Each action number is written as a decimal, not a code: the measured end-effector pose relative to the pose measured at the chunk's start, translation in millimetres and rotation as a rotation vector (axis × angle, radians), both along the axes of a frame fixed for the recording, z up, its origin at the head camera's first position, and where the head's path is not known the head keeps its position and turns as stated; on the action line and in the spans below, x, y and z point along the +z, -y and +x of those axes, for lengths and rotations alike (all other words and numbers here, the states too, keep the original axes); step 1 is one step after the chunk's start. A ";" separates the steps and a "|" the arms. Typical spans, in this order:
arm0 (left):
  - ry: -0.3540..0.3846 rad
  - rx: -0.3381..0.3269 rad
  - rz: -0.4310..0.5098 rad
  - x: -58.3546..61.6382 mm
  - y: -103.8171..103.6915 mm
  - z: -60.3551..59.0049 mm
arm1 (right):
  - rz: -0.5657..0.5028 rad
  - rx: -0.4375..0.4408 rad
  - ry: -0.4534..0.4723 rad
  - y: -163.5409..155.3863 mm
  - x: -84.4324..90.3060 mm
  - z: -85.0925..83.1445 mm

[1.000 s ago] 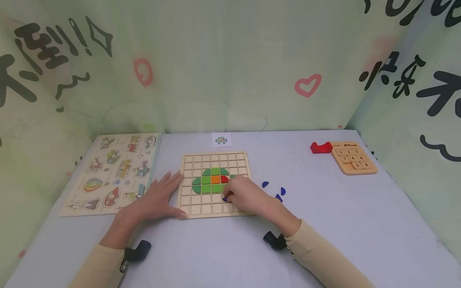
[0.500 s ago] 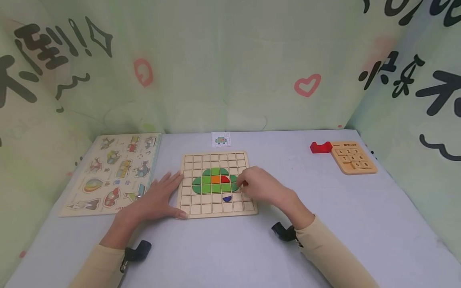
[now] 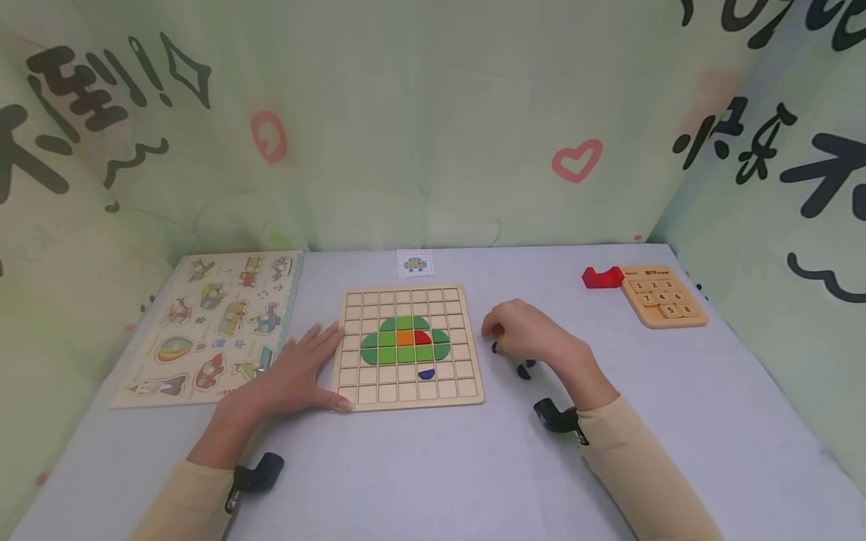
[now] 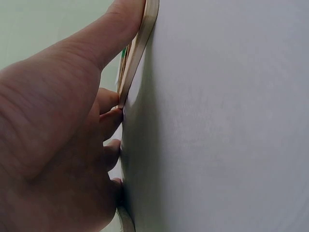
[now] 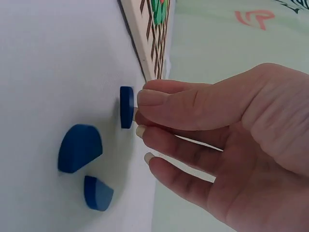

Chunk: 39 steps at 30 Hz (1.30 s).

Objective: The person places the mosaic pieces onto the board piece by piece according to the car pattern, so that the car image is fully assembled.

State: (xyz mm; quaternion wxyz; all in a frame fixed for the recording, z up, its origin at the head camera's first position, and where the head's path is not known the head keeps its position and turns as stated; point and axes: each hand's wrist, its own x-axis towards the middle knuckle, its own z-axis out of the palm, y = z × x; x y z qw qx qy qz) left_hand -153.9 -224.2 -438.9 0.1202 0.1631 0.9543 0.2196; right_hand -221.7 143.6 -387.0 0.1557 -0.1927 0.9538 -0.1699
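My left hand (image 3: pixel 287 383) rests at the left edge of a wooden grid board (image 3: pixel 358 394), fingers spread, with the thumb on its near corner in the left wrist view. Green pieces (image 3: pixel 387 355), an orange square (image 3: pixel 404 337) and a red rounded piece (image 3: pixel 422 337) lie together on the grid. Below them sits a blue half-round piece (image 3: pixel 426 374). Right of the board, my right hand (image 3: pixel 524 330) hovers with loosely bent fingers over a loose blue piece (image 5: pixel 126 107); whether a fingertip touches it is unclear. Two more blue pieces (image 5: pixel 79 149) lie close by on the table.
A small printed pattern card (image 3: pixel 415 263) lies behind the board. At left is a large picture puzzle board (image 3: pixel 226 353), close to my left hand. A red block (image 3: pixel 603 278) and a wooden number board (image 3: pixel 665 297) are at the far right of the white table (image 3: pixel 433 466).
My right hand has let go of the blue half-round piece on the grid and moved right, off the board, to the loose blue pieces. My left hand has stayed put.
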 end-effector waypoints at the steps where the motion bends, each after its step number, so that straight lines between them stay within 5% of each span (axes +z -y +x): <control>1: 0.001 0.004 -0.003 0.4 -0.3 0.3 | 0.001 -0.003 0.007 -1.4 -1.1 -0.8; 17: 0.011 0.005 0.006 -0.9 -0.8 -0.3 | -0.006 0.013 -0.005 -1.5 -5.9 -1.0; 39: 0.011 0.008 -0.004 -0.8 0.2 0.0 | -0.316 0.182 -0.047 61.5 -12.2 22.2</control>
